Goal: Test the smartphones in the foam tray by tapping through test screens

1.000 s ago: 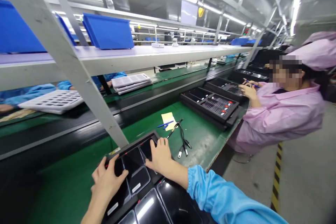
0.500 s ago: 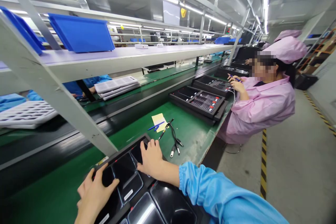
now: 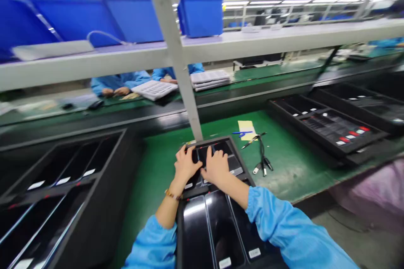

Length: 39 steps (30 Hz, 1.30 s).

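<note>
A black tray (image 3: 181, 235) lies in front of me, holding dark glossy panels (image 3: 221, 222) in rows, with small white labels on their lower ends. My left hand (image 3: 185, 166) rests at the upper left of the tray, its fingers spread over a panel in the far row. Beside it, my right hand (image 3: 217, 166) lies on the neighbouring panels, fingers apart and thumb toward the left hand. Neither hand is wrapped round anything. The panels under both palms are partly hidden.
A deep black tray stack (image 3: 107, 185) with similar panels stands at left. To the right lie a yellow paper (image 3: 246, 126), a blue pen (image 3: 241, 133), black cables (image 3: 261, 151) and another tray (image 3: 328, 119). A white post (image 3: 184, 80) rises behind my tray. Co-workers' hands (image 3: 116, 91) show across the line.
My view has turned left, bringing the left tray stack into sight. My right hand has shifted left over the far row, closer to my left hand.
</note>
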Each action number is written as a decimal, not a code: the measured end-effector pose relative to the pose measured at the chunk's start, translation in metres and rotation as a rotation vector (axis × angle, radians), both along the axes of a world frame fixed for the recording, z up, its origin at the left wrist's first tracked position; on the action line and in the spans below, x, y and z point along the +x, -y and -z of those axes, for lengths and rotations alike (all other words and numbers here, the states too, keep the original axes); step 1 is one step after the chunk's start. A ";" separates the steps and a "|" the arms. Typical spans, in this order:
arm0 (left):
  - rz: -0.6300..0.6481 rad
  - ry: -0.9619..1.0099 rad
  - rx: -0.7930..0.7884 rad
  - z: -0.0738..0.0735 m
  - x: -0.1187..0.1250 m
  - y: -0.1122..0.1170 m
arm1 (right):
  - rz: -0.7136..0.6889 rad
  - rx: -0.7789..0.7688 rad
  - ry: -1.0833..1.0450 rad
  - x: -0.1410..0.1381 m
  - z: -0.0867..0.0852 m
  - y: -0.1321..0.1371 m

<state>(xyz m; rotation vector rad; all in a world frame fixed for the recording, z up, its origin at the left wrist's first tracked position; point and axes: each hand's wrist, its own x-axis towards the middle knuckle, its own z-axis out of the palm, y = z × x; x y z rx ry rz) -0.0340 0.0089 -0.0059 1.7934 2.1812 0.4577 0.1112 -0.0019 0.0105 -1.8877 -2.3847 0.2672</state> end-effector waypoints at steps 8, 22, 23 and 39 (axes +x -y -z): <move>-0.021 0.039 0.003 0.005 0.001 0.007 | 0.081 0.013 0.091 -0.017 -0.002 0.001; -0.093 0.069 0.005 0.007 0.011 -0.001 | 0.051 0.068 0.151 -0.021 0.009 0.001; -0.099 0.068 0.002 0.007 0.012 -0.002 | 0.037 0.069 0.154 -0.018 0.009 0.001; 0.104 -0.149 0.141 0.006 -0.006 -0.005 | -0.404 0.129 -0.036 0.063 0.033 -0.085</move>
